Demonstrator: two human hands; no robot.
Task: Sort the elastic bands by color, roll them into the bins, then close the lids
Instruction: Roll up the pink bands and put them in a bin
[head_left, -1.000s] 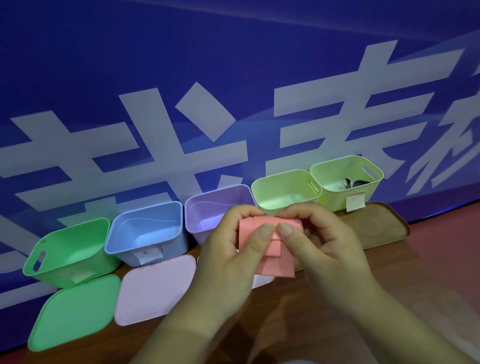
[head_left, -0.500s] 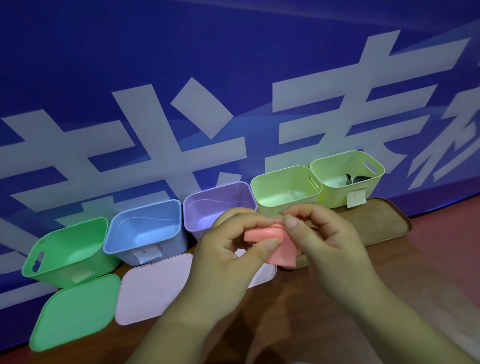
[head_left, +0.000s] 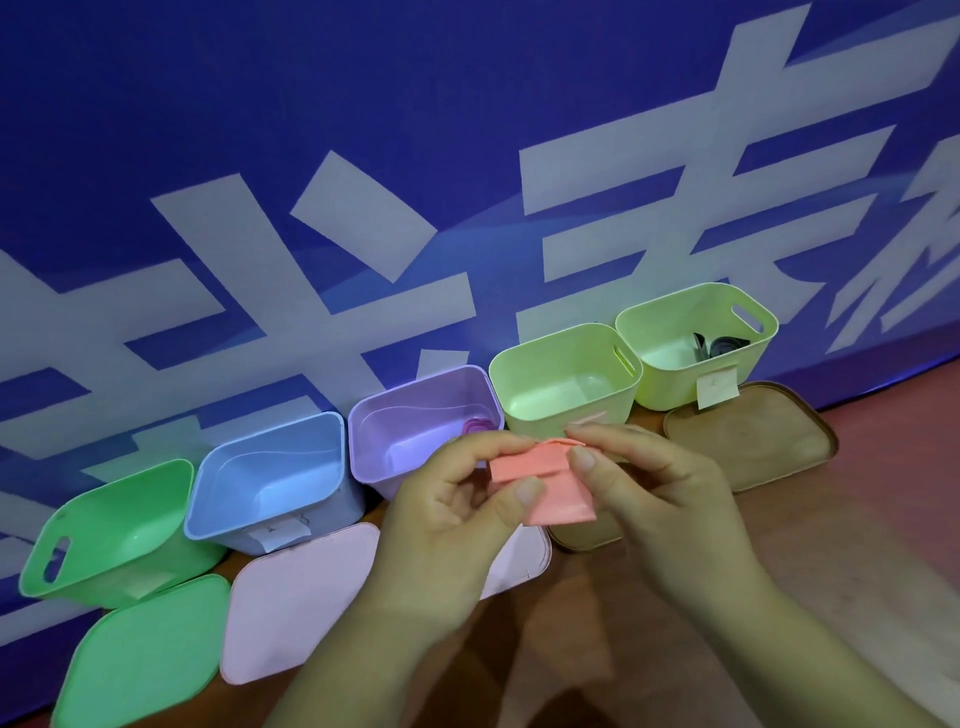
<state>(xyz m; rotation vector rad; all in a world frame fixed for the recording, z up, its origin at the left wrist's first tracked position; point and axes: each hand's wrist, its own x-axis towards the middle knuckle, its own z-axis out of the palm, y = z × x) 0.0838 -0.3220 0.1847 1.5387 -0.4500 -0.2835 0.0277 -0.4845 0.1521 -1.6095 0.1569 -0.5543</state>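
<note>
A mint-green plastic bin (head_left: 93, 519) stands at the left end of the reddish wooden desk (head_left: 857, 519), against a blue banner with white characters (head_left: 363, 104). A flat green lid (head_left: 140, 660) lies just in front of it. Next to the right is a pale blue plastic bin (head_left: 270, 467) with a paper label on its near wall, and a pale pink lid (head_left: 296, 597) lies flat before it. Then comes a lilac plastic bin (head_left: 410, 436), with a small purple coil (head_left: 480, 426) showing at its right inner wall.

The left hand (head_left: 447, 525) is raised in front of the lilac bin. Its grip is clamped on the left part of a salmon-pink flat elastic band (head_left: 550, 483), thumb on the near face and fingers curled behind. A second pale pink lid (head_left: 519, 561) lies on the desk, partly hidden by this hand.

The band is folded on itself and held in the air between both hands, above the desk and in front of a light green plastic bin (head_left: 566, 384). The right hand (head_left: 660, 493) has its grip clamped on the band's upper right edge, pinched between thumb and forefinger. A brown lid (head_left: 582, 535) shows under the band.

Farthest right stands a yellow-green plastic bin (head_left: 675, 384) with a paper label and a dark coiled band (head_left: 722, 344) inside. A second brown lid (head_left: 748, 441) lies before it.
</note>
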